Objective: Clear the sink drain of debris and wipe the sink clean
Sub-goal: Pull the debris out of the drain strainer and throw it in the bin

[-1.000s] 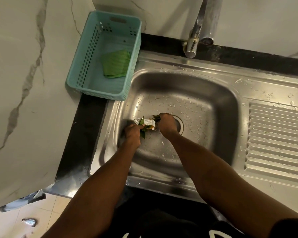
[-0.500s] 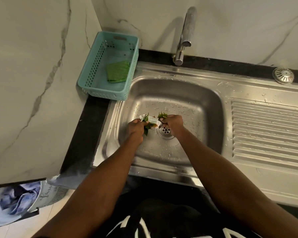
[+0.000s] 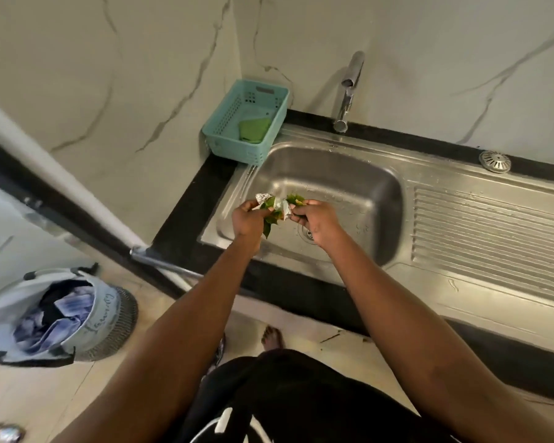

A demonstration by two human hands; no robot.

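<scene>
Debris [image 3: 274, 208] pinched between left hand [image 3: 248, 219] and right hand [image 3: 317, 220], above sink [image 3: 349, 174]; bin [image 3: 50, 314] lies left, nearer left hand.

The right hand [image 3: 317, 220] covers part of the sink drain [image 3: 307, 233]; beyond the drain, the drainboard [image 3: 493, 238] is cut off.

- The left hand [image 3: 248, 219] and right hand [image 3: 317, 220] hold the debris [image 3: 277, 207] between them, above the sink [image 3: 333, 174].
- The drain [image 3: 306, 233] lies just below the right hand.
- The basket [image 3: 247, 123] stands behind the grip to its left, the faucet [image 3: 347, 91] behind to its right.
</scene>
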